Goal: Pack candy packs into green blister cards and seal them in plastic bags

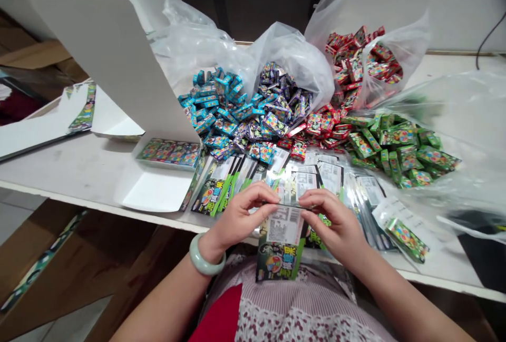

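Left hand (241, 218) and right hand (334, 223) both pinch the top edge of a printed card strip (281, 247); it hangs past the table's front edge (95, 195) over the lap (292, 313). Stacked cards (361, 210) crowd both sides: little side room. Small-packet piles (253, 120) sit behind.

Flat printed packet (281, 242) held by its top edge, pinched between the left hand (237, 218) and right hand (336, 221) - both sets of fingertips (264, 193) close together, almost meeting above it. Packet hangs below the grip, near upright, slight lean to the left at the bottom. White barcode label (285, 225) sits just under the grip, facing up. Colourful cartoon panel (275, 262) with green edges fills the lower end - fine print too small to read.
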The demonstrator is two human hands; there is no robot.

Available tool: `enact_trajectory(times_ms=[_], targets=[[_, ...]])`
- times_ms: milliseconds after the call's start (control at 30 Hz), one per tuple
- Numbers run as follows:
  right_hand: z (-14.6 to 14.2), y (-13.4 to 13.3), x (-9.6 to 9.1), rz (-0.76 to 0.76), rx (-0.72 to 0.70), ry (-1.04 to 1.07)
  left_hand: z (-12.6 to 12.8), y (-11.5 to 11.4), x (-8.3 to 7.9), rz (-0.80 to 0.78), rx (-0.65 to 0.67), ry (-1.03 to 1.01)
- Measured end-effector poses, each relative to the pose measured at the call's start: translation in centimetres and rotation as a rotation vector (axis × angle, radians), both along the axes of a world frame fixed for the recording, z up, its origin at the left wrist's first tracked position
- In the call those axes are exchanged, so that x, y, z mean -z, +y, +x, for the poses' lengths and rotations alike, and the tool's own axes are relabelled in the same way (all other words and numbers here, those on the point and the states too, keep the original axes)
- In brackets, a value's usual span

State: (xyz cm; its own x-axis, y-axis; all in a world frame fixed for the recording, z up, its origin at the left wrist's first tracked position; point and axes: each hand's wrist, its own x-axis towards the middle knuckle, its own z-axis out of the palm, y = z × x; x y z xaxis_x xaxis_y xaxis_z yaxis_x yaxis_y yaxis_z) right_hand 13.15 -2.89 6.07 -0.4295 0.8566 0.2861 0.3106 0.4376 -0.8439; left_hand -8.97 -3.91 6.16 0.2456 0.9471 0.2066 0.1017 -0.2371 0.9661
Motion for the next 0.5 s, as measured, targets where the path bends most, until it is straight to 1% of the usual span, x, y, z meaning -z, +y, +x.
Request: enact_trajectory(times_ms=[300,500], targets=[[-0.1,0.0,-0.2,-0.015,0.023,0.085,0.5,0.3,0.1,-0.003,-0.01,0.012],[-0.5,0.3,-0.6,0.016,0.042,0.163,0.5,1.0,0.3,0.025,-0.073,0.134]])
